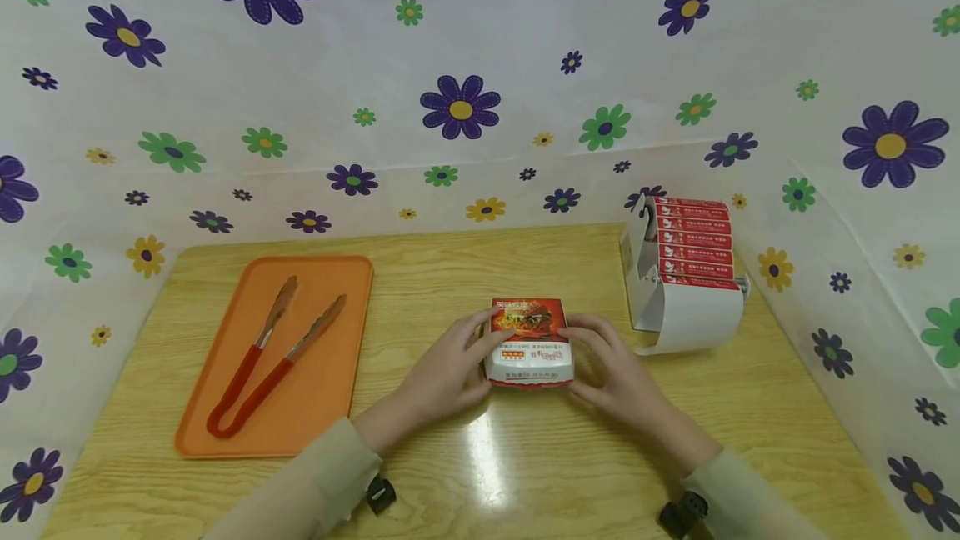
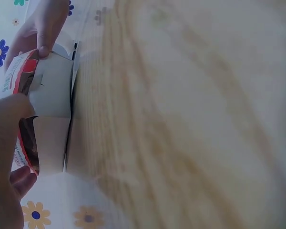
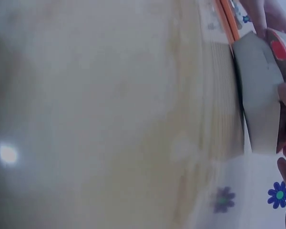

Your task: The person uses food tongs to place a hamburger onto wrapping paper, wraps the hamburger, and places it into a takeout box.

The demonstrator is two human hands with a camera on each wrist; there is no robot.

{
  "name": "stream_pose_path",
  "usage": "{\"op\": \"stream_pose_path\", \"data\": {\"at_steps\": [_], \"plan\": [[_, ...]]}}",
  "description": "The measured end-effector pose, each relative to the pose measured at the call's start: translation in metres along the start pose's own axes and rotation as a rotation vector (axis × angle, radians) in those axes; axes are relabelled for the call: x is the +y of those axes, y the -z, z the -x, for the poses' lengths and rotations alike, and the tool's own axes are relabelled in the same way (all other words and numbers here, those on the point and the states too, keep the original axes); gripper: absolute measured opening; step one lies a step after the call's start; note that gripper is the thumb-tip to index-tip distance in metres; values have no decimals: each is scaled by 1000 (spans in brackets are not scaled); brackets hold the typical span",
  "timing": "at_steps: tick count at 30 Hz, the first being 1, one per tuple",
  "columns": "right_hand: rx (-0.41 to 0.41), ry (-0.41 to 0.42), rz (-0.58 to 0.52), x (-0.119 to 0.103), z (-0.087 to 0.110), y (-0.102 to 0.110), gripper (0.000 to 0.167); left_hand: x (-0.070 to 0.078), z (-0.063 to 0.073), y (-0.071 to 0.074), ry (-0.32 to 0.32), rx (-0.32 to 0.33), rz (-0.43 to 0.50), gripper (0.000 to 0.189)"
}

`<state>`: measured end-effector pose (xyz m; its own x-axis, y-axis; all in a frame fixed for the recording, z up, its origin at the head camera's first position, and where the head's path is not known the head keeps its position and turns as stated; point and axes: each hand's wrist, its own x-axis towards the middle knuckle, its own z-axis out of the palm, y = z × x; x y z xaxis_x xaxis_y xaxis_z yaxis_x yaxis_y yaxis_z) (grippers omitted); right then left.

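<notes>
A burger box [image 1: 529, 357] with a red lid picturing a burger sits on the wooden table in front of me. My left hand [image 1: 444, 363] grips its left side, fingers over the lid's edge and thumb low on the near side. On the opposite side my right hand [image 1: 617, 373] holds it in much the same way. Both wrist views show the plain pale base [image 2: 52, 90], with a dark brown strip visible between it and the lid's red scalloped edge. What the box contains is hidden.
To the left lies an orange tray [image 1: 322, 407] carrying tongs [image 1: 251, 373] with red handles, their arms spread. A label dispenser [image 1: 637, 273] with a roll of red labels [image 1: 693, 236] stands at the back right. Flower-printed white sheeting [image 1: 360, 65] encloses the back and sides.
</notes>
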<state>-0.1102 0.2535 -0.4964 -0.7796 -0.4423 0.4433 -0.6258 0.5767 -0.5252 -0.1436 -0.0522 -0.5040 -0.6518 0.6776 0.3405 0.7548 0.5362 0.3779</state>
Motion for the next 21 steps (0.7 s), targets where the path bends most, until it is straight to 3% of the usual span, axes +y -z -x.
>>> {"op": "stream_pose_path", "data": {"at_steps": [6, 15, 21], "plan": [[-55, 48, 126, 2, -2, 6, 83, -3, 0, 3, -62, -20, -48, 80], [-69, 151, 228, 1, -5, 6, 72, -9, 1, 4, -108, -30, -160, 77], [-74, 155, 234, -1, -5, 3, 72, -9, -1, -1, -83, -22, -118, 77]]}}
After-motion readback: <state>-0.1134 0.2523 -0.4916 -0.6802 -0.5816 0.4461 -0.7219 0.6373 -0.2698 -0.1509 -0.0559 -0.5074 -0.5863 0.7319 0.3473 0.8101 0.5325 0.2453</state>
